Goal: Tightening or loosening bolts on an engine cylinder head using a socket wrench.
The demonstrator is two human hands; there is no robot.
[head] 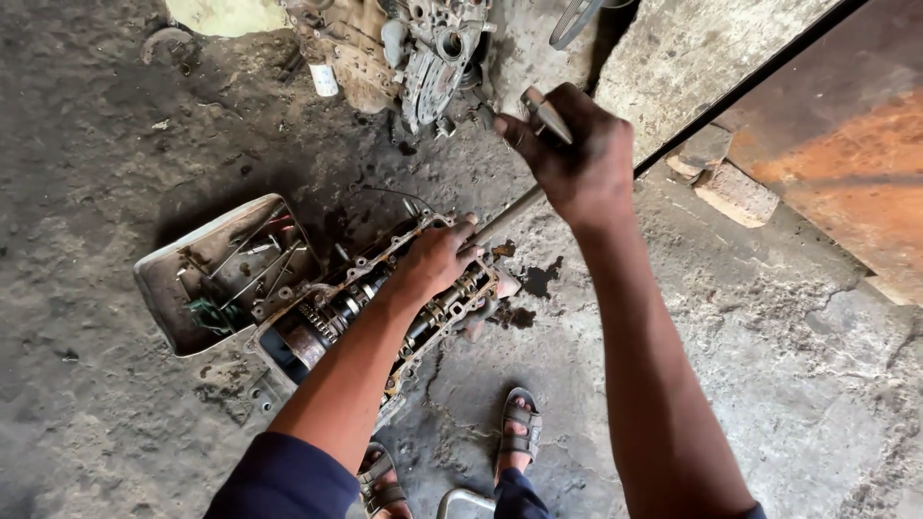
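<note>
An oily engine cylinder head lies on the concrete floor, its camshaft and valve springs exposed. My left hand presses down on its upper end, fingers wrapped over the lower end of a long metal bar. My right hand grips the bar's upper handle end, higher and to the right. The bar slants from that hand down to the cylinder head.
A dented metal tray with several tools sits left of the cylinder head. Another engine part lies at the top. Bricks and a rusty door are at right. My sandalled feet stand below.
</note>
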